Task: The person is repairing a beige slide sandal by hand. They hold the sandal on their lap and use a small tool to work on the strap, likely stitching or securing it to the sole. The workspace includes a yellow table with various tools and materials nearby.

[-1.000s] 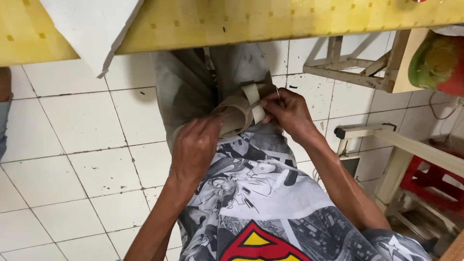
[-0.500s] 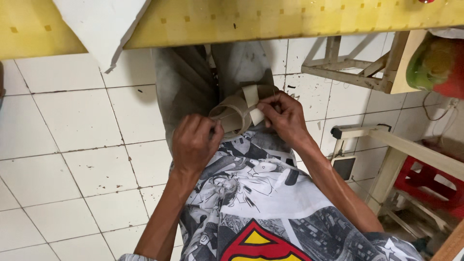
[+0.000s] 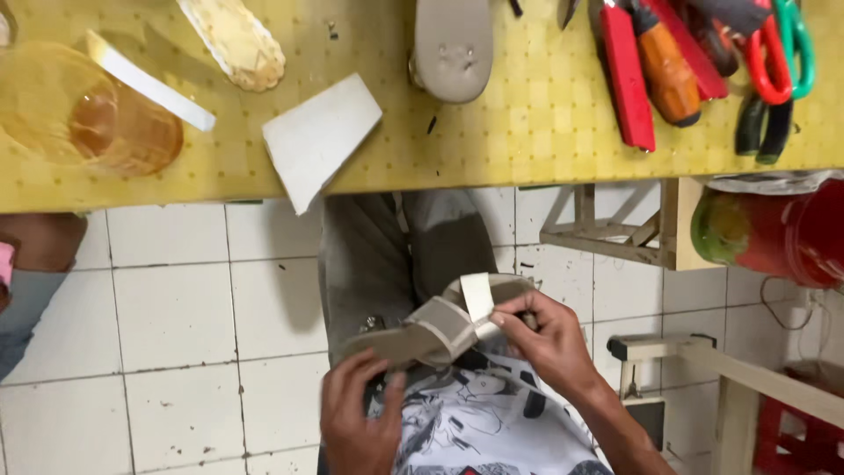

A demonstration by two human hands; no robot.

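**Beige sandal getting strapped up in the lap**

Beige leather-ish stuff everywhere in this one. Right hand (image 3: 554, 343) is pinched on a pale strap (image 3: 478, 297) that sticks up from the sandal (image 3: 431, 332), fingertips clamped right at the base of it. Left hand (image 3: 356, 422) grips the sandal from underneath at about 7 o'clock, thumb up on the sole edge, so both hands are closed on the same piece. The sandal sits over the person's lap, just below the bench edge, tilted with its toe end pointing to 9 o'clock.

Moving outward: at 12 o'clock there's the yellow workbench (image 3: 492, 141), with a white card wedge (image 3: 318, 136) hanging over its edge, another beige sole (image 3: 452, 44), and a lumpy yellowish insole (image 3: 236, 40). Around 1 to 2 o'clock lie a red-handled tool (image 3: 626, 75), an orange-handled one (image 3: 666, 75) and scissors (image 3: 778, 62). An amber jar (image 3: 88, 114) with a white strip in it sits at 10 o'clock. White tile floor (image 3: 176, 352) below.

What could go sideways, I reckon: the strap looks held only by fingertips, so it could slip and set crooked. The card wedge also looks ready to drop off the bench if bumped.
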